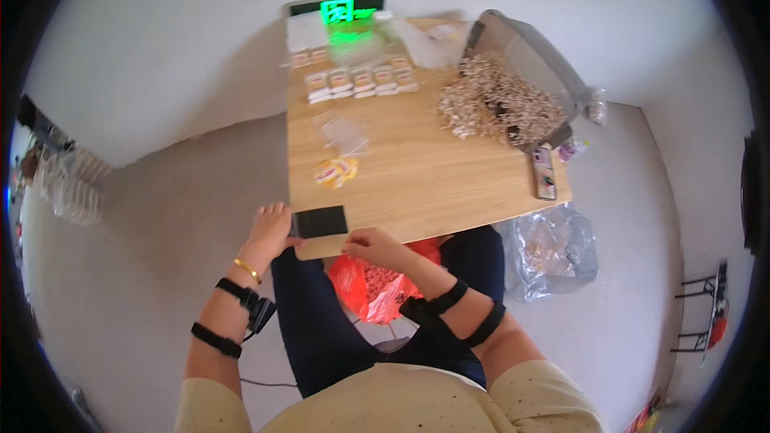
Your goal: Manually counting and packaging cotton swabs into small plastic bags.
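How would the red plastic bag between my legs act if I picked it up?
The red plastic bag is probably floppy, since its thin, shiny sides look crumpled. The small pieces inside would likely make it sag low, and with its mouth open, some might spill if it tips.

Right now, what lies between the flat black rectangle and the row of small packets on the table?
The head view shows yellow-and-white pieces past the black rectangle, then clear plastic nearer the packets.

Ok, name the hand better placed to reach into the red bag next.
Probably the right hand: it's nearer the red bag, while the left hand is by the left corner of the table.
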`<state>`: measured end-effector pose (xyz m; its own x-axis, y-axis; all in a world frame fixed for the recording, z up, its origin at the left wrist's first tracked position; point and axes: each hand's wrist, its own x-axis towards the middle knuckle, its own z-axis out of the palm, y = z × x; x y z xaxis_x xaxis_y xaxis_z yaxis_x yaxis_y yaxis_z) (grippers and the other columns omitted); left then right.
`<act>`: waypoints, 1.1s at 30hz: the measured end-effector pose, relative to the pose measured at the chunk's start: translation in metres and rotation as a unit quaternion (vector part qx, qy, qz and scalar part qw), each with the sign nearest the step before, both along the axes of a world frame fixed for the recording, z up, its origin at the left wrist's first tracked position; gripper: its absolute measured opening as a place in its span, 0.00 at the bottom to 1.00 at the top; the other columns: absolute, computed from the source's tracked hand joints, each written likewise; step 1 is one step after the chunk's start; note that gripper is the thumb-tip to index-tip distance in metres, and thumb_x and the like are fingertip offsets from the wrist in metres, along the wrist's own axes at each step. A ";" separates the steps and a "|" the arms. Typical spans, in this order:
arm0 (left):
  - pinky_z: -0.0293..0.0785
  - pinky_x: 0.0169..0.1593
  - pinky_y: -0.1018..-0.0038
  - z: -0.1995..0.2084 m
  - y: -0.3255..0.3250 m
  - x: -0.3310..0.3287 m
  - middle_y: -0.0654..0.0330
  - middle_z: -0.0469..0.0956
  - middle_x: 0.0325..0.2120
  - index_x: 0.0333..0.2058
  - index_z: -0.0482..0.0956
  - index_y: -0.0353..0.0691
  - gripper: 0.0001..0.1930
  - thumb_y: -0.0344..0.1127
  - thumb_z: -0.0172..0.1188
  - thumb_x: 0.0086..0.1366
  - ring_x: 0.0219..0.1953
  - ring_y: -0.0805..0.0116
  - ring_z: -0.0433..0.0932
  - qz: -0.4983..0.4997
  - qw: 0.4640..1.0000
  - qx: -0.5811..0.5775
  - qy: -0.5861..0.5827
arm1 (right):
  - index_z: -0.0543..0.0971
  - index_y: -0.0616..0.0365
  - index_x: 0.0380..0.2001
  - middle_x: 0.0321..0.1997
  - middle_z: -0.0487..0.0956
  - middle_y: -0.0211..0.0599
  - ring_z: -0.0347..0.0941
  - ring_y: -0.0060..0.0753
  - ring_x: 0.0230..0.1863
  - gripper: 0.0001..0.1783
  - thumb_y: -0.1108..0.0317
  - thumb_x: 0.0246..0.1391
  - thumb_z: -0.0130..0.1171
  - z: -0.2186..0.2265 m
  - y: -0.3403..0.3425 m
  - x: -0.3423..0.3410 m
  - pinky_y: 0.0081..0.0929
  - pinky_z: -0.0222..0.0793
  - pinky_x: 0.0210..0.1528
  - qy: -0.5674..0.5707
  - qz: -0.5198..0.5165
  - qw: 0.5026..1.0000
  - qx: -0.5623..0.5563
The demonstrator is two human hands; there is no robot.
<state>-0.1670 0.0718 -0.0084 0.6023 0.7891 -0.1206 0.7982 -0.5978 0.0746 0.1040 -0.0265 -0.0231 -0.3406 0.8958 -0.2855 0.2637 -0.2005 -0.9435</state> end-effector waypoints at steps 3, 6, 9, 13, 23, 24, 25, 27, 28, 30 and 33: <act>0.69 0.57 0.58 0.000 -0.004 0.010 0.54 0.77 0.45 0.49 0.78 0.36 0.38 0.54 0.78 0.44 0.53 0.54 0.76 -0.007 0.998 0.033 0.047 | 0.83 0.63 0.40 0.32 0.83 0.33 0.77 0.22 0.33 0.15 0.60 0.64 0.63 -0.004 0.000 0.003 0.26 0.74 0.38 0.014 -0.017 1.000 -0.001; 0.72 0.56 0.61 0.017 -0.019 0.024 0.55 0.77 0.45 0.50 0.79 0.36 0.38 0.54 0.78 0.43 0.53 0.57 0.76 0.028 0.998 0.042 0.043 | 0.84 0.63 0.40 0.33 0.84 0.33 0.78 0.23 0.34 0.15 0.60 0.64 0.62 -0.005 0.001 0.009 0.26 0.75 0.39 -0.009 -0.019 1.000 0.011; 0.72 0.58 0.61 0.012 -0.023 0.026 0.55 0.77 0.48 0.55 0.76 0.36 0.39 0.51 0.77 0.48 0.54 0.55 0.75 0.032 0.999 0.041 -0.003 | 0.84 0.63 0.40 0.33 0.84 0.33 0.78 0.23 0.34 0.15 0.60 0.64 0.63 -0.006 0.004 0.013 0.26 0.75 0.39 -0.015 -0.023 1.000 0.004; 0.70 0.60 0.59 0.018 -0.017 0.019 0.56 0.76 0.51 0.56 0.76 0.38 0.39 0.51 0.77 0.48 0.57 0.53 0.73 0.001 0.999 0.034 -0.022 | 0.84 0.63 0.41 0.33 0.84 0.33 0.79 0.23 0.35 0.14 0.61 0.64 0.63 0.007 0.001 0.025 0.26 0.75 0.40 0.001 -0.036 0.999 -0.020; 0.58 0.71 0.52 -0.008 -0.029 0.143 0.45 0.64 0.66 0.63 0.67 0.33 0.35 0.47 0.68 0.64 0.67 0.43 0.63 -0.045 0.975 -0.008 -0.219 | 0.85 0.61 0.37 0.29 0.84 0.38 0.80 0.32 0.32 0.15 0.58 0.58 0.68 -0.057 0.053 0.195 0.31 0.75 0.37 -0.087 -0.339 0.919 0.183; 0.56 0.73 0.52 -0.021 -0.026 0.154 0.44 0.62 0.68 0.64 0.66 0.33 0.36 0.49 0.66 0.66 0.70 0.42 0.61 -0.049 0.976 0.012 -0.214 | 0.85 0.61 0.37 0.30 0.84 0.41 0.81 0.34 0.34 0.16 0.58 0.56 0.68 -0.048 0.066 0.212 0.31 0.76 0.38 -0.120 -0.374 0.905 0.165; 0.53 0.75 0.52 -0.033 -0.025 0.166 0.43 0.61 0.69 0.66 0.65 0.33 0.37 0.51 0.64 0.67 0.72 0.42 0.58 -0.053 0.976 0.029 -0.211 | 0.86 0.61 0.37 0.30 0.85 0.43 0.82 0.36 0.35 0.17 0.57 0.55 0.69 -0.039 0.077 0.226 0.32 0.76 0.39 -0.155 -0.409 0.888 0.144; 0.46 0.78 0.53 -0.042 -0.031 0.194 0.43 0.54 0.73 0.70 0.61 0.35 0.37 0.53 0.57 0.70 0.76 0.46 0.51 -0.053 0.984 0.022 -0.170 | 0.86 0.60 0.37 0.32 0.85 0.44 0.83 0.39 0.38 0.18 0.55 0.54 0.70 -0.029 0.091 0.257 0.34 0.77 0.41 -0.188 -0.440 0.867 0.142; 0.45 0.78 0.52 -0.044 -0.035 0.202 0.43 0.54 0.73 0.70 0.61 0.36 0.37 0.52 0.56 0.71 0.76 0.47 0.51 -0.051 0.985 0.027 -0.162 | 0.86 0.59 0.37 0.33 0.85 0.44 0.84 0.41 0.40 0.19 0.54 0.53 0.71 -0.023 0.099 0.266 0.36 0.77 0.42 -0.201 -0.454 0.857 0.140; 0.45 0.78 0.52 -0.044 -0.034 0.207 0.45 0.55 0.74 0.71 0.61 0.38 0.35 0.49 0.55 0.71 0.76 0.49 0.52 -0.045 0.985 0.025 -0.165 | 0.83 0.58 0.45 0.36 0.86 0.44 0.84 0.44 0.43 0.24 0.51 0.52 0.71 -0.007 0.115 0.277 0.39 0.78 0.45 -0.259 -0.450 0.846 0.123; 0.45 0.78 0.52 -0.044 -0.034 0.205 0.47 0.57 0.73 0.70 0.62 0.41 0.32 0.44 0.55 0.71 0.76 0.51 0.53 -0.034 0.982 0.003 -0.186 | 0.76 0.56 0.56 0.42 0.86 0.43 0.84 0.47 0.47 0.35 0.47 0.51 0.71 -0.004 0.143 0.274 0.41 0.79 0.49 -0.391 -0.459 0.795 0.070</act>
